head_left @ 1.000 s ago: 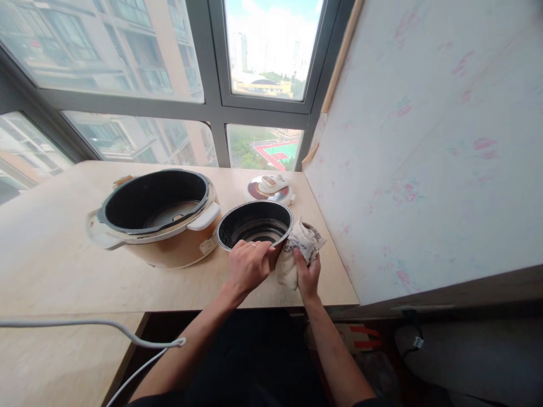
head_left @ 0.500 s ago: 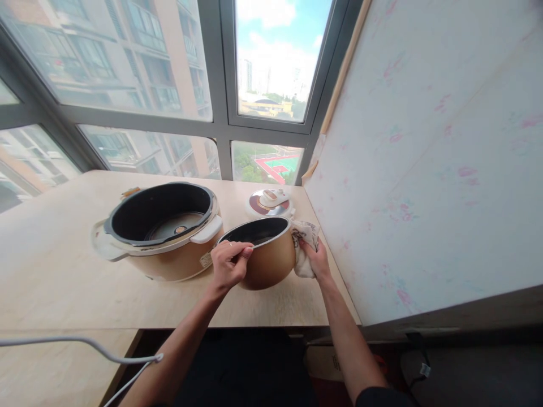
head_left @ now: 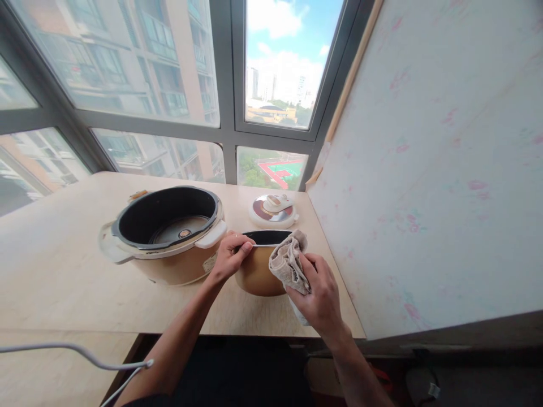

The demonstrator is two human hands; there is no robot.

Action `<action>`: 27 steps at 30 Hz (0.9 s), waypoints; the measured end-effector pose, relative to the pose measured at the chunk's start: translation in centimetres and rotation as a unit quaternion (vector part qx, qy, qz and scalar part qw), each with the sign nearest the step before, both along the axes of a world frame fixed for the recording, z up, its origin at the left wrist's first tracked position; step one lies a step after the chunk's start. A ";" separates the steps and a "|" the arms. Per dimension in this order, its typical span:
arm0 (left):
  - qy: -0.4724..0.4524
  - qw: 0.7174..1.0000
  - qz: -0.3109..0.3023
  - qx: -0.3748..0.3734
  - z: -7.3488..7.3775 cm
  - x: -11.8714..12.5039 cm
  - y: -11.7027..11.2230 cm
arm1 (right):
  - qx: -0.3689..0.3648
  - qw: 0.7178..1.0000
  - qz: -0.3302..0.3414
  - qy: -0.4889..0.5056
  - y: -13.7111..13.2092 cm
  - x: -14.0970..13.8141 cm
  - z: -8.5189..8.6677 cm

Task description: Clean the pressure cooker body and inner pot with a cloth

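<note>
A gold-coloured inner pot (head_left: 257, 274) with a dark inside is tilted, its mouth turned away from me, on the wooden counter (head_left: 63, 271). My left hand (head_left: 229, 260) is closed on the pot's near rim, pinching it. My right hand (head_left: 318, 294) is closed on a crumpled patterned cloth (head_left: 288, 263), which it presses against the pot's outer right side. The cooker body (head_left: 169, 232), beige with a dark cavity, stands open just left of the pot.
The cooker's round lid (head_left: 274, 209) lies behind the pot near the window. A pale wall panel (head_left: 424, 169) closes the right side. A white cable (head_left: 85, 356) hangs at lower left. The counter's front edge runs just below my wrists.
The pot has tipped further away from me. My right hand with the cloth has come from the pot's far right side round to its near outer wall. My left hand keeps its grip on the rim.
</note>
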State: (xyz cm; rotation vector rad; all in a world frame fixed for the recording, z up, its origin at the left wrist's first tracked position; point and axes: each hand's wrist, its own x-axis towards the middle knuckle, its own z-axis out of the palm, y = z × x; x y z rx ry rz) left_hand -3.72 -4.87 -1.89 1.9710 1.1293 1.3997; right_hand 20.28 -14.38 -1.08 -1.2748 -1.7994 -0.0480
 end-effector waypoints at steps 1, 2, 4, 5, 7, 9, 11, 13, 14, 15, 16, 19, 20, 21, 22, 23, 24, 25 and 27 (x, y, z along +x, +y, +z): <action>-0.004 1.000 -0.002 -0.004 0.0 -0.2 0.2 | -0.005 1.000 0.007 0.012 0.3 0.0 0.0; -0.008 1.000 -0.004 -0.007 -0.1 -0.3 0.3 | -0.014 0.999 0.016 0.038 0.7 0.1 0.0; -0.014 1.000 -0.011 -0.012 -0.1 -0.6 0.6 | -0.045 0.991 0.036 0.122 1.8 0.6 -0.2; -0.013 1.000 -0.016 -0.014 -0.1 -0.7 0.6 | -0.064 0.982 0.046 0.169 2.5 0.9 -0.3; -0.007 1.000 -0.019 -0.015 -0.2 -0.8 0.7 | -0.108 0.959 0.066 0.252 3.8 1.8 -0.4; -0.006 1.000 -0.017 -0.012 -0.2 -0.7 0.6 | -0.151 0.934 0.079 0.315 5.1 2.8 -0.7; -0.013 1.000 -0.016 -0.009 -0.2 -0.6 0.6 | -0.191 0.905 0.079 0.372 6.5 3.9 -1.1; -0.026 1.000 -0.016 -0.008 -0.3 -0.6 0.5 | -0.218 0.878 0.072 0.420 7.9 5.1 -1.9; -0.030 0.999 -0.014 -0.008 -0.4 -0.6 0.5 | -0.227 0.868 0.068 0.437 8.7 5.6 -2.4; -0.032 0.999 -0.012 -0.008 -0.5 -0.6 0.4 | -0.231 0.861 0.065 0.449 9.4 6.1 -3.0; -0.032 0.999 -0.009 -0.006 -0.6 -0.6 0.4 | -0.235 0.856 0.063 0.456 10.1 6.6 -3.6; -0.021 1.000 -0.017 -0.001 -0.9 -0.5 0.2 | -0.245 0.841 0.075 0.477 11.5 7.5 -5.0; -0.016 1.000 -0.024 0.000 -0.9 -0.5 0.1 | -0.249 0.834 0.084 0.485 11.7 7.7 -5.3; -0.014 0.999 -0.032 -0.002 -0.9 -0.5 0.1 | -0.253 0.828 0.096 0.491 11.7 7.9 -5.3; -0.014 0.999 -0.038 -0.006 -0.9 -0.5 0.0 | -0.259 0.820 0.116 0.496 11.7 8.1 -5.3; -0.014 0.999 -0.045 -0.012 -0.8 -0.5 0.0 | -0.271 0.810 0.146 0.500 11.6 8.2 -5.0; -0.014 0.998 -0.051 -0.020 -0.7 -0.6 -0.1 | -0.288 0.796 0.185 0.500 11.5 8.4 -4.7; -0.013 0.998 -0.057 -0.029 -0.7 -0.6 -0.1 | -0.308 0.779 0.228 0.496 11.5 8.6 -4.3; -0.010 0.997 -0.070 -0.042 -0.5 -0.8 -0.2 | -0.349 0.749 0.290 0.483 11.5 9.0 -3.5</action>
